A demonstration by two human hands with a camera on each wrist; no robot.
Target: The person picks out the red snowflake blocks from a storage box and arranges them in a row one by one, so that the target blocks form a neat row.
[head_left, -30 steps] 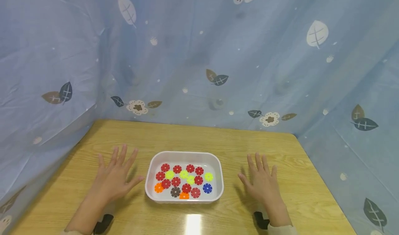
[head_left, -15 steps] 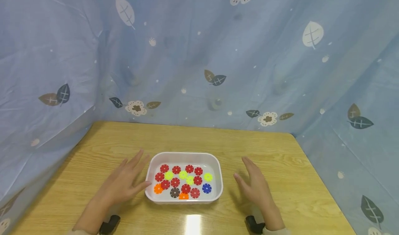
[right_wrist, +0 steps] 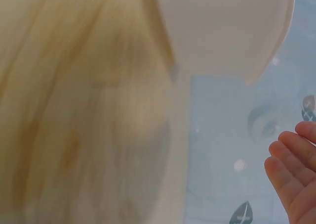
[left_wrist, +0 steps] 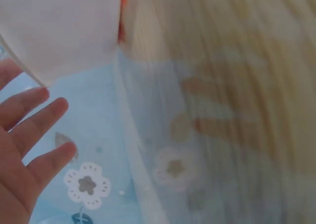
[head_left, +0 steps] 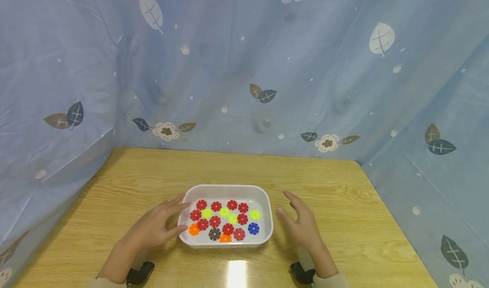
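A white tray [head_left: 261, 199] rests on the table with several notched plastic discs, or snowflake building pieces, lying in it. Most are red [head_left: 214, 221]; others are yellow [head_left: 254, 214], orange [head_left: 194, 229], dark brown [head_left: 214, 233] and blue [head_left: 254, 228]. My left hand [head_left: 154, 226] is at the tray's left side, its thumb and fingertips at the rim; whether they touch it I cannot tell. Beyond the opposite end, my right hand [head_left: 304, 228] stands a little apart from the rim, fingers extended and holding nothing. Both wrist views show the tray's outer side near the fingers.
The wooden table [head_left: 237, 165] has a bright light reflection in front of the tray. A blue curtain [head_left: 214, 67] with leaves and flowers hangs behind the table and along both sides. A black wrist strap piece [head_left: 140, 273] shows under the left wrist.
Both hands have moved inward towards the tray, the left one reaching its rim. Their spread fingers have drawn closer together and turned towards the tray. Tray and discs stay put.
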